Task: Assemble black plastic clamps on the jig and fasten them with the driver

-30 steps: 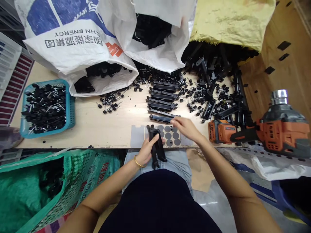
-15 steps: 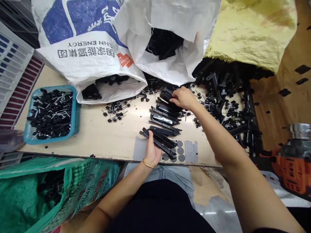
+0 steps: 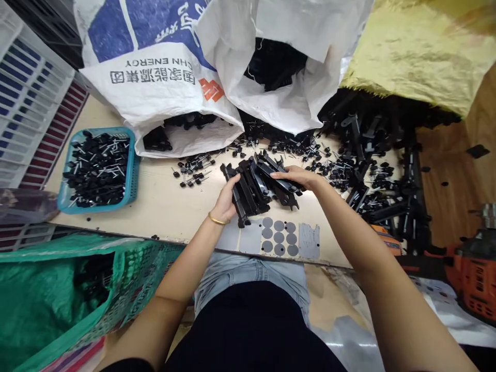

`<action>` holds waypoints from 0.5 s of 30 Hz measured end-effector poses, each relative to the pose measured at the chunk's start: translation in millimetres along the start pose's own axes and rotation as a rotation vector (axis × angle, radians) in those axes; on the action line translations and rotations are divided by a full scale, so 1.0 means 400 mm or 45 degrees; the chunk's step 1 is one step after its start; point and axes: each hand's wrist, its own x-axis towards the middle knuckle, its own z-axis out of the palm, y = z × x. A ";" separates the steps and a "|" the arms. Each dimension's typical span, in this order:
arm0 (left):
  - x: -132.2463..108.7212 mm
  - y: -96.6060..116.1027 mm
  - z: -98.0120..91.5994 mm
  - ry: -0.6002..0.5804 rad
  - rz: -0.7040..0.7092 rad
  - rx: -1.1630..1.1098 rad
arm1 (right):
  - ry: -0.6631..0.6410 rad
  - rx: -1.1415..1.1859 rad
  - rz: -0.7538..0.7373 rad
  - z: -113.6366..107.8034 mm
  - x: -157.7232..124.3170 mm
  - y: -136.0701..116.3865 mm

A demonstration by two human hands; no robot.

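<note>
Several long black plastic bars with forked ends (image 3: 250, 188) lie bunched side by side between my two hands. My left hand (image 3: 225, 201) closes on the bars at the left end of the bunch, its thumb on top. From the other side, my right hand (image 3: 300, 176) grips the right-hand bars (image 3: 273, 168), thumb over them and the other fingers mostly hidden. Behind the bunch and to its right are many small black-headed pins with metal shanks (image 3: 310, 150). Grey patches with round discs (image 3: 279, 236) are on the tabletop just in front.
A blue basket (image 3: 135, 175) of black-headed pins stands left. White sacks (image 3: 166, 93) and a yellow sack (image 3: 418, 62) with black parts line the back. A green sack (image 3: 42, 289) is below the left edge. At right is an orange power tool (image 3: 475, 276).
The bars, earlier spread in a row toward me, are now gathered into one bunch. My left hand has moved up and left; my right hand has moved slightly down and right.
</note>
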 end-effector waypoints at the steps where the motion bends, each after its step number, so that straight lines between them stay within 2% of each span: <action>1: 0.010 0.011 0.014 -0.071 -0.001 0.045 | 0.033 0.129 -0.033 0.020 -0.008 0.006; 5: 0.065 0.036 0.067 -0.312 -0.071 0.273 | 0.306 0.682 -0.305 0.102 -0.021 0.031; 7: 0.081 0.036 0.072 -0.391 -0.102 0.307 | 0.423 0.844 -0.369 0.138 -0.026 0.047; 9: 0.073 0.024 0.057 -0.447 -0.149 0.296 | 0.504 0.937 -0.391 0.176 -0.040 0.065; 11: 0.034 0.000 0.024 -0.465 -0.135 0.240 | 0.560 0.970 -0.414 0.221 -0.067 0.082; 12: 0.005 -0.014 0.002 -0.453 -0.069 0.192 | 0.578 0.957 -0.432 0.245 -0.084 0.087; 15: -0.113 -0.045 -0.081 -0.334 0.269 0.034 | 0.565 0.790 -0.521 0.331 -0.143 0.071</action>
